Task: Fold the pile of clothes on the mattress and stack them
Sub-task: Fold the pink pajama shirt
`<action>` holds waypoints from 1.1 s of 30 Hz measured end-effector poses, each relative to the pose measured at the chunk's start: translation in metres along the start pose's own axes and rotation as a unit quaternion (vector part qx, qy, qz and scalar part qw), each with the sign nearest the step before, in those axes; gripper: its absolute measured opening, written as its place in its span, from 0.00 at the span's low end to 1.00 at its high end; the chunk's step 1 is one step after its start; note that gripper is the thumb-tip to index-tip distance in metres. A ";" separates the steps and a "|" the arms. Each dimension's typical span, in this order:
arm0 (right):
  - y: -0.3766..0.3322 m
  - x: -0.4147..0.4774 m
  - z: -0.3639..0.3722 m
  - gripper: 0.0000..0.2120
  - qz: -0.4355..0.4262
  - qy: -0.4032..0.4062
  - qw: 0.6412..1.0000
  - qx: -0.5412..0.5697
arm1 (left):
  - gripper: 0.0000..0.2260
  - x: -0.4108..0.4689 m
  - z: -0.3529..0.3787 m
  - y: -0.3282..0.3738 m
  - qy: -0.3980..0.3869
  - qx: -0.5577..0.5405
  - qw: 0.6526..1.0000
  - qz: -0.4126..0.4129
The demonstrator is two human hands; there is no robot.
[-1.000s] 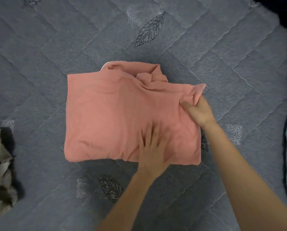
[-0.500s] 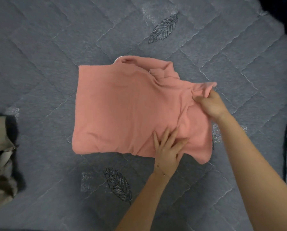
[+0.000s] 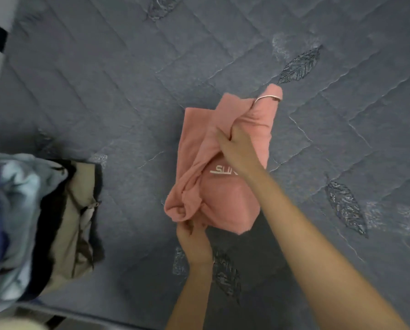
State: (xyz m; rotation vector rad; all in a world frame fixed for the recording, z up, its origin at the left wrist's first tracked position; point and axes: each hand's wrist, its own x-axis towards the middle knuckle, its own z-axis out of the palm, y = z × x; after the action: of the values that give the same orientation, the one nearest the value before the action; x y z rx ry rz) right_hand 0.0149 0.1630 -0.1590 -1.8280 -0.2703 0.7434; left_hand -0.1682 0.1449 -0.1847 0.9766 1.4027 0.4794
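1. The right hand (image 3: 239, 148) has its fingers curled tight into the upper middle of the pink shirt (image 3: 225, 198), and the cloth puckers around the knuckles.
2. The left hand (image 3: 193, 239) pinches the rolled, bunched lower-left corner, fingertips buried in the fabric.
3. The shirt is soft knit, half folded, over the middle of the grey quilted mattress (image 3: 127, 91). White lettering (image 3: 223, 171) shows just beside the right wrist.
4. Embroidered leaf motifs (image 3: 299, 65) dot the quilting.
5. Well apart to the left is a rumpled stack of clothes (image 3: 63, 210) in beige, black and pale blue.
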 end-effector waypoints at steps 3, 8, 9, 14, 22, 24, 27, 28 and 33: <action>0.009 -0.001 0.029 0.22 -0.017 -0.120 0.990 -0.072 | 0.08 0.024 -0.014 -0.001 0.017 0.011 0.999 -0.046; 0.033 0.001 0.026 0.27 -0.130 -0.021 0.928 -0.349 | 0.17 0.027 -0.015 -0.004 0.068 0.168 0.967 0.179; 0.039 0.002 0.022 0.28 -0.122 -0.006 0.910 -0.397 | 0.22 0.027 -0.013 -0.007 0.060 0.255 0.935 0.239; 0.074 0.012 0.013 0.32 -0.070 -0.072 0.842 -0.530 | 0.25 0.044 0.000 -0.029 -0.068 0.619 0.690 0.368; 0.062 0.043 -0.021 0.37 -0.151 0.123 0.885 -0.422 | 0.32 0.044 -0.013 -0.043 -0.032 0.596 0.738 0.315; 0.060 0.053 -0.036 0.48 -0.055 0.154 0.941 -0.296 | 0.41 0.029 -0.019 -0.041 0.012 0.486 0.842 0.234; 0.064 0.053 -0.039 0.51 0.056 0.145 0.983 -0.098 | 0.48 0.009 -0.023 -0.038 0.032 0.282 0.953 0.102; 0.066 0.051 -0.037 0.48 0.060 0.147 0.984 -0.081 | 0.47 0.005 -0.021 -0.036 0.039 0.197 0.979 0.038; 0.064 0.045 -0.042 0.29 0.106 0.190 0.976 -0.003 | 0.25 -0.002 -0.003 -0.029 -0.032 -0.005 0.986 -0.163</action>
State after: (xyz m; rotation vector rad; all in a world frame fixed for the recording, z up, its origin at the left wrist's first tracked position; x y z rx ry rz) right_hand 0.0647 0.1299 -0.2242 -1.9805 0.1756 0.5199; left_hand -0.1785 0.1283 -0.2064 0.7278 1.4667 0.2092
